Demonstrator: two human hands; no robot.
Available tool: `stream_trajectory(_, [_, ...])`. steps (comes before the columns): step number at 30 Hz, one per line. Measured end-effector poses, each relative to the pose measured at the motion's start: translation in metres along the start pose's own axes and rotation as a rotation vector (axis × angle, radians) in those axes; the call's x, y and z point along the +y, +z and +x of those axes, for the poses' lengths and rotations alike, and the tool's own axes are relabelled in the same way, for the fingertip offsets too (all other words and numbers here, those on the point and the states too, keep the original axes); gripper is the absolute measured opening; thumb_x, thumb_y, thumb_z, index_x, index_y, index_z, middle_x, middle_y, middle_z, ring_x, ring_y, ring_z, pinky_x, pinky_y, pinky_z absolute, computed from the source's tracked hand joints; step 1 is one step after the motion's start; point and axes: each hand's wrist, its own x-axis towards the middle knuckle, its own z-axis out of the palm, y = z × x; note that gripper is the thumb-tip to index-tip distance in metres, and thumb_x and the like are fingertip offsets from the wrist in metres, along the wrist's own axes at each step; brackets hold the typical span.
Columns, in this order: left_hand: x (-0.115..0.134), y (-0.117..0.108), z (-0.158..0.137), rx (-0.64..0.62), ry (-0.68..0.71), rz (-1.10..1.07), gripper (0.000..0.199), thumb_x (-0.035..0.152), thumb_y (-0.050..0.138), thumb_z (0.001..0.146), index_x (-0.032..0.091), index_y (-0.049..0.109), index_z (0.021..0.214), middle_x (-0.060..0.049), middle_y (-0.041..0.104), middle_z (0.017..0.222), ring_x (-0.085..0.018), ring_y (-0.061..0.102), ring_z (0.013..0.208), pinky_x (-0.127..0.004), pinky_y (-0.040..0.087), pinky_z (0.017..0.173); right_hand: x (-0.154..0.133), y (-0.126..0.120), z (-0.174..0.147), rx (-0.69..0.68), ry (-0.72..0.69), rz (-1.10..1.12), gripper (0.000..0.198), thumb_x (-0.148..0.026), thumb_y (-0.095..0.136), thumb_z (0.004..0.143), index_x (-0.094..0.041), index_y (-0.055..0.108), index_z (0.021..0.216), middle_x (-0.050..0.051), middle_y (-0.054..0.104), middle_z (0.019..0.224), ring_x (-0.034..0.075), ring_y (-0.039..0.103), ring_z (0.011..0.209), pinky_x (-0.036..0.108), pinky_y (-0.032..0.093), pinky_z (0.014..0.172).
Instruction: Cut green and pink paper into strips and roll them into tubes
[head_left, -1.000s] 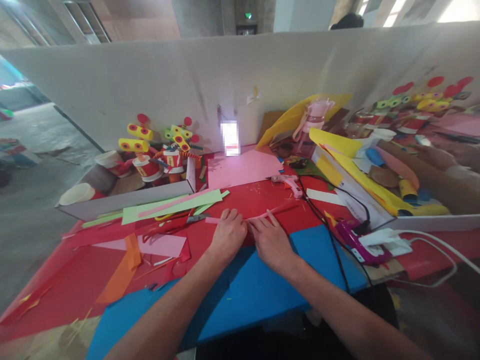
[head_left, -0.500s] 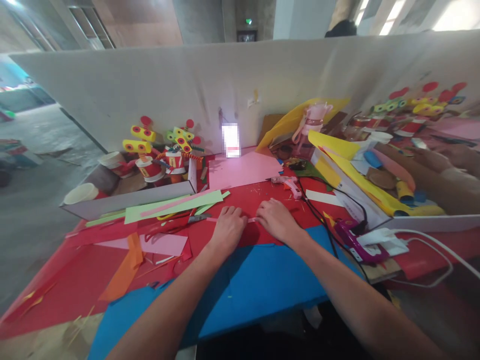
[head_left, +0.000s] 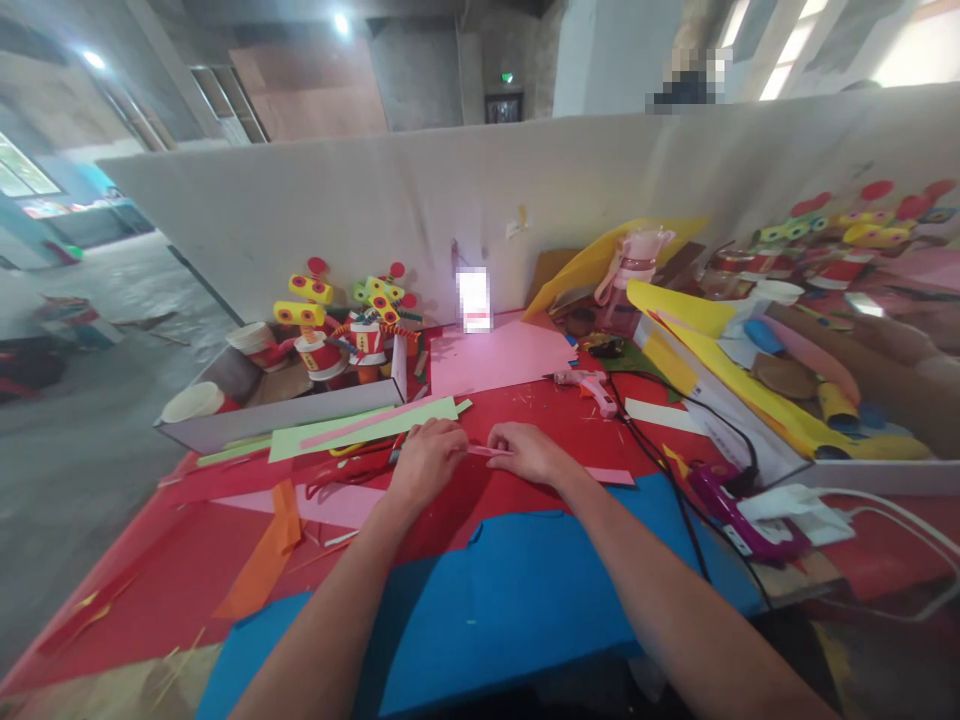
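Between my two hands runs a narrow pink paper strip [head_left: 480, 450], just above the red-covered table. My left hand [head_left: 431, 462] has its fingers closed on the strip's left part. My right hand [head_left: 529, 455] pinches it a little further right, and a length of pink strip shows beyond the right wrist. Red-handled scissors [head_left: 352, 470] lie left of my left hand, their blades partly hidden by it. Behind the hands, a pink sheet [head_left: 495, 355] lies flat. Green paper strips [head_left: 367, 425] lie to the left, with a pink strip on top.
A pink glue gun [head_left: 596, 385] with a black cable lies behind my right hand. Paper-cup figures [head_left: 322, 350] stand in a box at left. Another box [head_left: 750, 440] with craft scraps and a purple power strip [head_left: 750, 520] are at right. Blue sheet [head_left: 525, 590] covers the front edge.
My left hand has shifted left and the gap between my hands has opened, showing more of the pink strip. Its right end now extends past my right wrist. The view has tilted up slightly.
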Motion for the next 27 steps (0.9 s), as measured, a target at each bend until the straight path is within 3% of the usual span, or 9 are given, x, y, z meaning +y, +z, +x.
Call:
stream_trajectory(3, [0.015,0.008,0.002,0.185,0.123,0.075,0.014,0.018,0.056,0.086,0.022,0.067,0.079,-0.006,0.067,0.107,-0.024,0.055,0.102,-0.037,0.039,0.082,-0.003,0.0,-0.002,0.04,0.009,0.12,0.013,-0.023,0.069,0.076,-0.018,0.062,0.086,0.002,0.067,0.085,0.015,0.058,0.076,0.023,0.037,0.064])
stream_trajectory(6, [0.024,0.012,0.004,0.268,0.232,0.075,0.016,0.018,0.055,0.088,0.022,0.069,0.083,-0.007,0.067,0.111,-0.025,0.053,0.109,-0.04,0.039,0.089,-0.007,-0.003,-0.004,0.0,0.029,0.321,0.01,-0.018,0.063,0.078,-0.017,0.061,0.088,0.002,0.067,0.083,0.014,0.059,0.072,0.022,0.04,0.063])
stream_trajectory(9, [0.017,0.009,0.005,0.294,0.211,-0.043,0.015,0.019,0.056,0.087,0.023,0.07,0.093,-0.007,0.064,0.118,-0.025,0.052,0.113,-0.041,0.041,0.093,-0.008,-0.011,-0.007,-0.019,0.019,0.35,0.005,-0.019,0.059,0.08,-0.017,0.062,0.084,0.0,0.064,0.073,0.013,0.057,0.064,0.022,0.039,0.059])
stream_trajectory(12, [0.0,0.004,0.005,0.329,0.141,-0.259,0.02,0.021,0.057,0.086,0.025,0.069,0.103,-0.008,0.059,0.126,-0.023,0.052,0.116,-0.041,0.045,0.095,-0.008,-0.017,-0.01,0.017,-0.076,0.254,0.011,-0.026,0.061,0.082,-0.015,0.064,0.084,0.002,0.066,0.078,0.015,0.058,0.07,0.024,0.039,0.063])
stream_trajectory(16, [-0.014,0.0,0.004,0.274,0.139,-0.493,0.023,0.021,0.055,0.087,0.024,0.068,0.107,-0.008,0.061,0.122,-0.021,0.057,0.114,-0.039,0.047,0.098,-0.007,-0.017,-0.011,0.018,-0.123,0.237,0.023,-0.033,0.059,0.086,-0.015,0.065,0.099,0.007,0.069,0.096,0.021,0.063,0.086,0.028,0.044,0.075])
stream_trajectory(20, [-0.012,0.001,0.003,0.197,0.175,-0.603,0.024,0.019,0.053,0.088,0.024,0.068,0.107,-0.007,0.068,0.109,-0.019,0.062,0.105,-0.035,0.05,0.092,-0.003,-0.011,-0.011,0.005,-0.123,0.203,0.043,-0.043,0.065,0.082,-0.017,0.062,0.115,0.011,0.067,0.112,0.026,0.062,0.099,0.033,0.045,0.083])
stream_trajectory(27, [-0.008,0.0,0.001,0.13,0.058,-0.675,0.017,0.024,0.058,0.086,0.021,0.07,0.097,-0.005,0.071,0.093,-0.017,0.065,0.089,-0.03,0.05,0.081,-0.003,-0.014,-0.015,-0.074,-0.127,0.145,0.046,-0.051,0.057,0.086,-0.017,0.061,0.117,0.012,0.066,0.113,0.026,0.061,0.099,0.034,0.045,0.082])
